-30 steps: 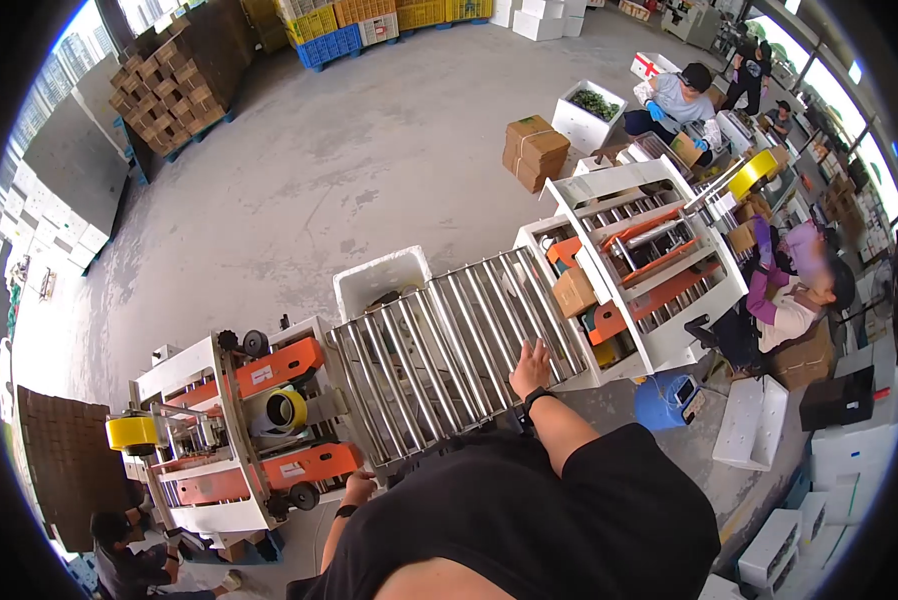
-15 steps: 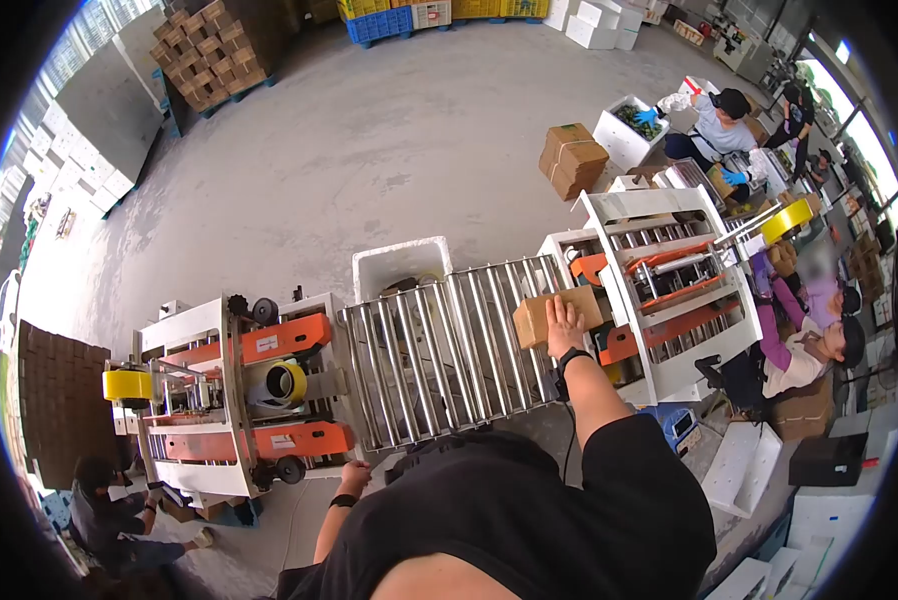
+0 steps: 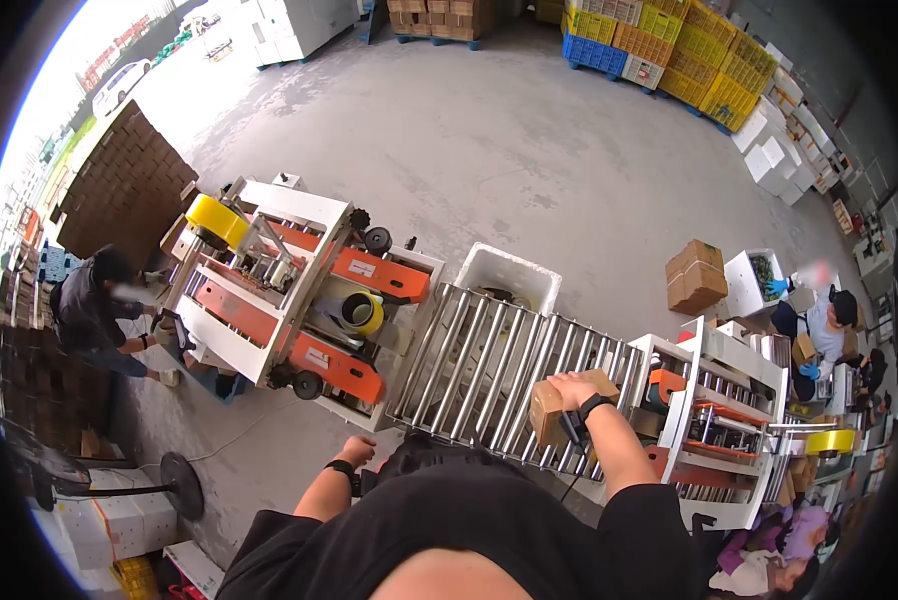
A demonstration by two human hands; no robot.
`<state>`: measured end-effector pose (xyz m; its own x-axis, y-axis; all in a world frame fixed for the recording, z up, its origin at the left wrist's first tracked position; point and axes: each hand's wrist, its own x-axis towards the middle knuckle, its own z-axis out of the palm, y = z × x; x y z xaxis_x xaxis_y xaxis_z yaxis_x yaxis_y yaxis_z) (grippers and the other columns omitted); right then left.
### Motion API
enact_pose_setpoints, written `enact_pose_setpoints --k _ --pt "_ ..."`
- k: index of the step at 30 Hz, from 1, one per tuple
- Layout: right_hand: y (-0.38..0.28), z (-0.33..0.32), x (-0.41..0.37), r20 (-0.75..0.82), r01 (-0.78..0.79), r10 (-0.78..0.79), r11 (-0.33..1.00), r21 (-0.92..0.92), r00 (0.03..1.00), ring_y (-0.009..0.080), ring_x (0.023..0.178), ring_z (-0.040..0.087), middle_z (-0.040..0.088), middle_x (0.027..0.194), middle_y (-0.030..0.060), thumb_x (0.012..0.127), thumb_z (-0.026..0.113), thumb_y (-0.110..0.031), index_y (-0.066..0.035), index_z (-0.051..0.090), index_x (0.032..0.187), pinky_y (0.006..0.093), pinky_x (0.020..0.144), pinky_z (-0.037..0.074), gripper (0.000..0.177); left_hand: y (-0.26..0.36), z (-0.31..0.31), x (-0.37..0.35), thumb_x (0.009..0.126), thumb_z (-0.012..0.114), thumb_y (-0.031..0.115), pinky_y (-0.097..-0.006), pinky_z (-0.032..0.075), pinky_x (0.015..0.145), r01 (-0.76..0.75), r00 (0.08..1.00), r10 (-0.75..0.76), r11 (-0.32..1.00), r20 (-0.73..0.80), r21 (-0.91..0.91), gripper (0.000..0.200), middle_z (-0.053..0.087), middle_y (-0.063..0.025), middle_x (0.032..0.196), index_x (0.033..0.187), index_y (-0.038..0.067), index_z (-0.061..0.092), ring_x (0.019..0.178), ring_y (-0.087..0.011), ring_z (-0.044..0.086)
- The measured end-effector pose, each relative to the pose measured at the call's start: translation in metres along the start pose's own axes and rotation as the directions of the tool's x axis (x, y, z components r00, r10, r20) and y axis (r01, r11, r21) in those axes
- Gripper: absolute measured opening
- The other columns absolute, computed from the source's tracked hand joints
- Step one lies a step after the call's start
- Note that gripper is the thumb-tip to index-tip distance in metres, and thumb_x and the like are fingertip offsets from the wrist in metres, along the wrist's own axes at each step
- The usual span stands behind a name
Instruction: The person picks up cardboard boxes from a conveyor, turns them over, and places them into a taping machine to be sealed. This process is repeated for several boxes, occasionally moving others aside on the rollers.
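Observation:
My right hand [image 3: 571,388] lies over the top of a small brown cardboard box [image 3: 546,412], its fingers bent around the edge. The box rests on the metal roller conveyor [image 3: 459,350], near its right end, slightly turned. My left hand [image 3: 357,451] hangs by the conveyor's near left corner, curled closed, with nothing visible in it. To the left of the rollers stands a taping machine [image 3: 354,270] with orange side guides and a roll of yellow tape. A second taping machine [image 3: 714,400] adjoins the right end.
A white foam bin [image 3: 544,285] stands behind the rollers. A worker [image 3: 104,310] crouches at the far left machine end; other workers sit at the right. A floor fan [image 3: 182,485] is at lower left. Strapped cartons [image 3: 697,277] and stacked crates [image 3: 669,50] stand beyond.
The view has swung left. My right hand and the cardboard box have come away from the right machine, leftward along the rollers. My fingers now bend over the box's edge instead of lying flat.

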<state>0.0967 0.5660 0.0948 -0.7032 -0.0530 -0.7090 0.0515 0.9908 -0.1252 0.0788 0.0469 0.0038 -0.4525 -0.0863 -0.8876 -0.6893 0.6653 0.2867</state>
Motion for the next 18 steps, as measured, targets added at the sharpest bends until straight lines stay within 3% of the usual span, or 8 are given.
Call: enact_pose_setpoints --k 2,4,5,6,8,10,12,18 --pt "0.0 0.001 0.029 0.03 0.032 -0.036 0.991 0.13 0.999 0.0249 0.117 0.042 0.047 0.125 0.0036 0.072 0.056 -0.009 -0.019 0.047 0.123 0.0385 0.1 0.033 0.053 0.006 -0.002 -0.003 0.067 0.059 0.001 -0.0274 0.043 0.046 -0.015 1.0 0.015 1.0 0.001 -0.016 0.024 0.059 -0.0053 0.068 0.09 0.007 0.062 0.056 -0.0149 0.054" --pt "-0.013 -0.013 0.024 -0.259 -0.142 0.188 0.972 0.188 0.947 0.0236 0.112 0.047 0.053 0.115 0.0037 0.075 0.055 -0.008 -0.016 0.054 0.113 0.0379 0.096 0.035 0.039 0.02 -0.005 -0.017 0.069 0.058 0.0 -0.0261 0.04 0.043 -0.024 1.0 0.024 0.999 0.0 -0.023 0.025 0.059 -0.0062 0.07 0.093 0.008 0.06 0.051 -0.0136 0.05" --pt "-0.01 -0.001 0.028 -0.531 -0.145 0.267 0.954 0.261 0.804 0.0235 0.108 0.048 0.055 0.109 0.0039 0.077 0.054 -0.006 -0.014 0.057 0.107 0.0374 0.093 0.037 0.031 0.021 -0.005 -0.016 0.069 0.058 0.001 -0.026 0.04 0.043 -0.017 1.0 0.017 0.999 0.007 -0.036 0.025 0.059 -0.0063 0.071 0.093 0.009 0.06 0.051 -0.0136 0.049" --pt "-0.006 0.004 0.027 -0.55 -0.184 0.335 0.932 0.312 0.765 0.0251 0.111 0.045 0.053 0.111 0.0073 0.074 0.06 -0.011 -0.01 0.055 0.108 0.038 0.095 0.036 0.035 0.015 -0.006 -0.008 0.068 0.058 0.002 -0.0257 0.04 0.043 -0.037 0.999 0.038 0.998 0.008 -0.054 0.026 0.059 -0.0058 0.071 0.093 0.009 0.06 0.05 -0.0134 0.049" --pt "-0.011 0.014 0.018 -0.501 -0.317 0.565 0.808 0.497 0.656 0.0287 0.114 0.041 0.046 0.118 0.0101 0.069 0.067 -0.02 -0.006 0.049 0.113 0.0387 0.096 0.038 0.05 0.011 -0.008 -0.006 0.068 0.059 0.003 -0.0258 0.04 0.043 -0.055 0.998 0.055 0.998 -0.01 -0.013 0.026 0.06 -0.0057 0.071 0.093 0.009 0.06 0.05 -0.0132 0.05" --pt "-0.028 0.002 -0.001 -0.287 -0.448 0.799 0.55 0.705 0.528 0.0314 0.118 0.036 0.036 0.126 0.0106 0.064 0.073 -0.028 -0.004 0.043 0.117 0.0441 0.095 0.04 0.066 0.007 -0.013 -0.008 0.067 0.059 0.003 -0.0268 0.042 0.045 -0.055 0.998 0.054 0.998 -0.012 -0.037 0.024 0.059 -0.0057 0.071 0.091 0.007 0.06 0.056 -0.0138 0.053" --pt "-0.03 0.01 -0.005 -0.204 -0.497 0.868 0.436 0.75 0.453 0.032 0.12 0.032 0.032 0.129 0.0091 0.063 0.074 -0.033 -0.004 0.039 0.12 0.0533 0.091 0.041 0.072 0.001 -0.016 -0.008 0.068 0.059 0.001 -0.0267 0.042 0.045 -0.006 1.0 0.006 0.997 0.0 -0.075 0.023 0.058 -0.0053 0.071 0.091 0.006 0.059 0.057 -0.0147 0.054" --pt "-0.037 0.011 -0.007 -0.042 -0.571 0.88 0.343 0.746 0.473 0.0345 0.127 0.022 0.022 0.138 0.01 0.061 0.073 -0.04 -0.005 0.036 0.126 0.0585 0.097 0.034 0.082 -0.016 -0.022 0.019 0.065 0.062 0.009 -0.028 0.047 0.051 -0.016 1.0 0.017 0.997 0.005 -0.076 0.017 0.06 -0.0025 0.067 0.082 0.009 0.063 0.059 -0.0137 0.058"
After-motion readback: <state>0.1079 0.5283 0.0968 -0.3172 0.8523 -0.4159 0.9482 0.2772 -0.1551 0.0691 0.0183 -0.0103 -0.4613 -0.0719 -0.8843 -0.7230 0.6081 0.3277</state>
